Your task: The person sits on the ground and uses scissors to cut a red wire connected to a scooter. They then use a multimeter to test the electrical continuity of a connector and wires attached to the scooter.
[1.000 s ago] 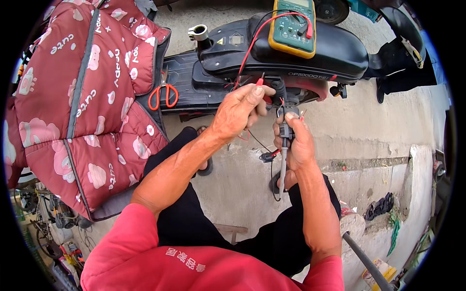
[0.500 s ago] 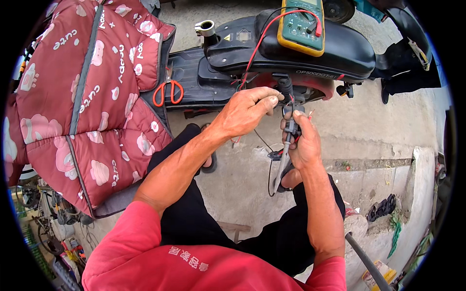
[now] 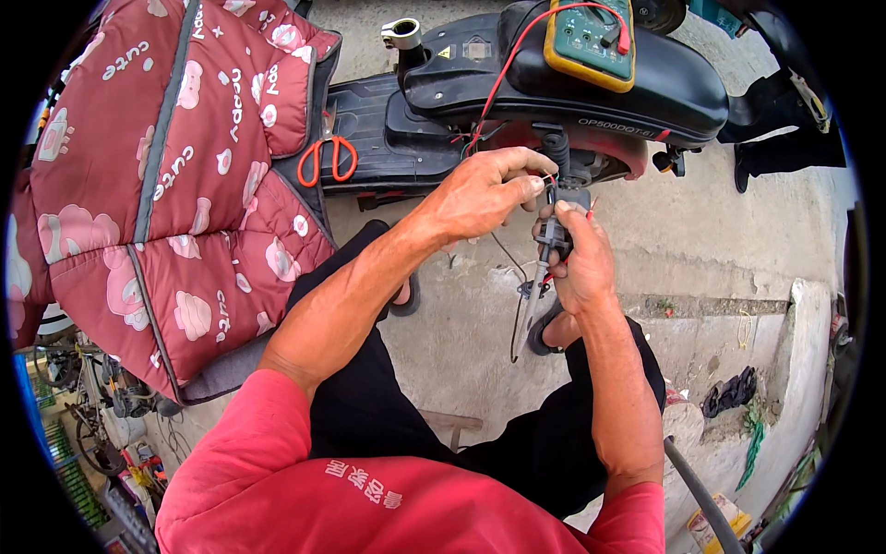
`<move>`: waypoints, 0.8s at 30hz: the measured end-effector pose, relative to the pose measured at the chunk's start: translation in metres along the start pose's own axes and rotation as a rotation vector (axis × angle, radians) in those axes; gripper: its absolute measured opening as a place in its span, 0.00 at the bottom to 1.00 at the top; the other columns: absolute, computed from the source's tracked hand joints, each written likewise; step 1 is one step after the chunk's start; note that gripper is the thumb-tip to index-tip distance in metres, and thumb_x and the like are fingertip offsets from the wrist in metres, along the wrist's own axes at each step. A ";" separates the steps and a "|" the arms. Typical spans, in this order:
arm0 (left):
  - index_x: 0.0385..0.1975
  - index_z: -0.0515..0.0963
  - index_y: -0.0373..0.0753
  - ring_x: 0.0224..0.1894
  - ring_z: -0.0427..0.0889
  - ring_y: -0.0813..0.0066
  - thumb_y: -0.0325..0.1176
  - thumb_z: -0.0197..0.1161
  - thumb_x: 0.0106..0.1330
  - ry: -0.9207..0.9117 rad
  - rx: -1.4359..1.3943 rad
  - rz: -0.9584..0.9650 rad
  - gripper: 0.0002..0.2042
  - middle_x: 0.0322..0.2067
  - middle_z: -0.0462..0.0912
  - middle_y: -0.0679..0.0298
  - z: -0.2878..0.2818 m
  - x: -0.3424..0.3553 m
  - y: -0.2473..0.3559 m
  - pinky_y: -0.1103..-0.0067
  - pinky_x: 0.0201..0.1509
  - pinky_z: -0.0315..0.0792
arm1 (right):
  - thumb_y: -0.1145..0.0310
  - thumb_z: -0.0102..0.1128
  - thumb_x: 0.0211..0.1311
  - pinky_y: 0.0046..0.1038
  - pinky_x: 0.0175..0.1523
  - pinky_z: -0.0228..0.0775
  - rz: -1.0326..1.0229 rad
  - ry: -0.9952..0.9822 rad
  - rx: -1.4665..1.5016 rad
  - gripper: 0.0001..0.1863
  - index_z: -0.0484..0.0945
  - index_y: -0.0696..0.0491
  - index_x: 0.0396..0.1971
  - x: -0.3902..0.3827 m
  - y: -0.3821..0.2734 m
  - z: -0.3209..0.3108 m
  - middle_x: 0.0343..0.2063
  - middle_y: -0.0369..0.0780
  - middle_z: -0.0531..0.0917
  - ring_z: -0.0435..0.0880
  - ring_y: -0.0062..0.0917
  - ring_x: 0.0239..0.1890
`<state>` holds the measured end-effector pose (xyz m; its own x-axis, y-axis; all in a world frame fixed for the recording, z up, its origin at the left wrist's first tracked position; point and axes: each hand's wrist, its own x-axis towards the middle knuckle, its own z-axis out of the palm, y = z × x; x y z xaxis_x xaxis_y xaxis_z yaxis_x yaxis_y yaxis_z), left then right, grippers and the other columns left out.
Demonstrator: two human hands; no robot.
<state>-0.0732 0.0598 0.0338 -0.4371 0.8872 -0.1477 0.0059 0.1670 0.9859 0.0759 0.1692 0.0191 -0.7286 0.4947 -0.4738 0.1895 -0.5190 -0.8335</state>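
One grey connector (image 3: 552, 233) sits gripped in your right hand (image 3: 585, 263) — your left hand (image 3: 480, 196) beside its wires (image 3: 553, 181), pinch unclear; one multimeter (image 3: 591, 51) beyond both.

Left hand (image 3: 484, 191) in a loose pinch, close beside the right hand (image 3: 584, 258) in a curled grip

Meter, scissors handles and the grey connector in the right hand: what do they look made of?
Meter: probably hard, smooth plastic; green face, rounded yellow rim.
Scissors handles: likely smooth plastic or coated metal; evenly red-orange, slightly shiny.
Grey connector in the right hand: apparently matte moulded plastic, going by its stepped, blocky shape; it is partly covered, so rubber is possible.
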 end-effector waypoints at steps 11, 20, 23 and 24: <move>0.51 0.78 0.34 0.23 0.69 0.85 0.32 0.54 0.71 0.015 -0.079 -0.030 0.14 0.28 0.78 0.66 -0.001 0.001 -0.002 0.84 0.26 0.65 | 0.55 0.55 0.66 0.14 0.21 0.54 0.024 -0.018 0.011 0.14 0.78 0.51 0.36 -0.001 -0.002 0.002 0.25 0.34 0.80 0.70 0.12 0.19; 0.51 0.77 0.33 0.25 0.77 0.82 0.33 0.54 0.71 0.020 -0.184 -0.132 0.14 0.30 0.81 0.64 0.005 0.003 -0.008 0.83 0.26 0.68 | 0.57 0.52 0.68 0.15 0.17 0.51 0.060 -0.106 0.101 0.15 0.77 0.54 0.40 -0.001 0.000 -0.002 0.28 0.35 0.81 0.76 0.15 0.20; 0.51 0.77 0.34 0.26 0.79 0.81 0.34 0.54 0.72 0.030 -0.168 -0.161 0.14 0.30 0.82 0.63 0.005 0.003 -0.008 0.83 0.26 0.69 | 0.57 0.52 0.68 0.14 0.16 0.51 0.056 -0.129 0.113 0.16 0.77 0.55 0.41 -0.001 -0.001 -0.001 0.28 0.35 0.82 0.78 0.16 0.20; 0.51 0.77 0.34 0.26 0.79 0.81 0.34 0.55 0.72 0.034 -0.169 -0.162 0.14 0.30 0.82 0.64 0.004 0.003 -0.008 0.83 0.25 0.69 | 0.57 0.51 0.69 0.13 0.16 0.51 0.053 -0.137 0.120 0.16 0.77 0.55 0.41 -0.001 -0.001 -0.001 0.29 0.35 0.82 0.78 0.16 0.21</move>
<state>-0.0706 0.0631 0.0246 -0.4499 0.8393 -0.3053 -0.2164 0.2292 0.9490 0.0768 0.1700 0.0205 -0.8041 0.3691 -0.4660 0.1561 -0.6253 -0.7646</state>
